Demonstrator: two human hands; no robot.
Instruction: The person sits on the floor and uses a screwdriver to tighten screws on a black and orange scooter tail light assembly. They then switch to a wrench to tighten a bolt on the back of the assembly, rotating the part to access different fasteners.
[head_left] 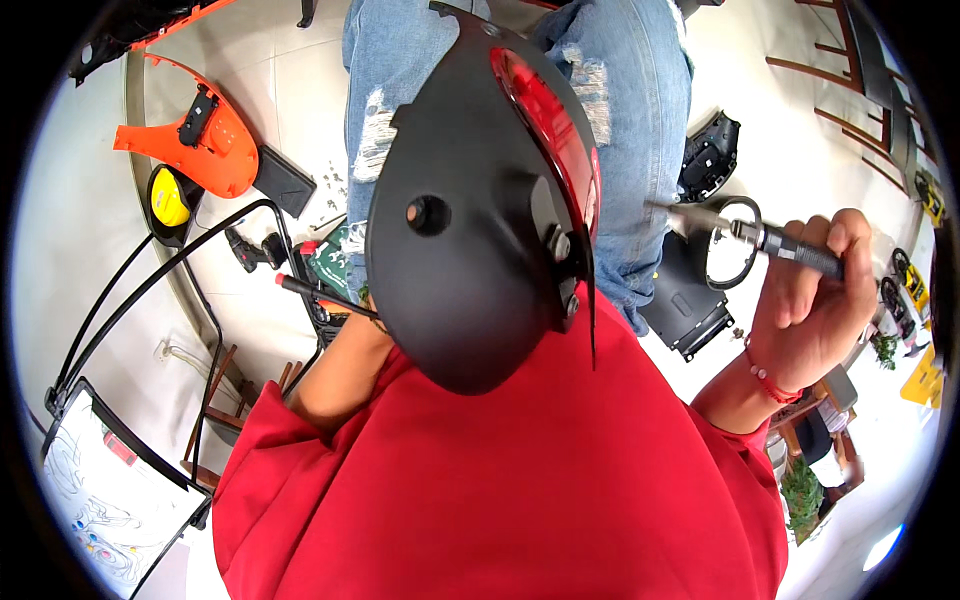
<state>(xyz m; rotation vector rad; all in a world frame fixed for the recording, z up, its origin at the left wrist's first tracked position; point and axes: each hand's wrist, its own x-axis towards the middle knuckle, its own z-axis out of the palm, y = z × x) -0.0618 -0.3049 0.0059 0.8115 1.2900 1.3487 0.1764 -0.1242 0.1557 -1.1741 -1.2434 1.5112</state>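
A rounded black plastic shell [460, 270] with a red tail lamp [540, 110] along its right side is held up before my chest, above my thighs. It has a round hole at its left and two metal bolts [558, 242] by the lamp's lower end. My left forearm [345, 370] reaches behind the shell, which hides that hand and its fingers. Out to the right, my right hand [815, 285] is closed round a slim dark-handled tool [800, 250] with a silver collar. The tool's metal tip points left toward the shell, apart from it and blurred.
At left lie an orange panel [215, 150], a yellow round object [170, 197], a cordless drill [250, 250] and small screws. A red-tipped black cable [300, 287] sticks out near my left forearm. Black plastic parts [685, 295] lie right of my knees; wooden-legged chairs stand farther right.
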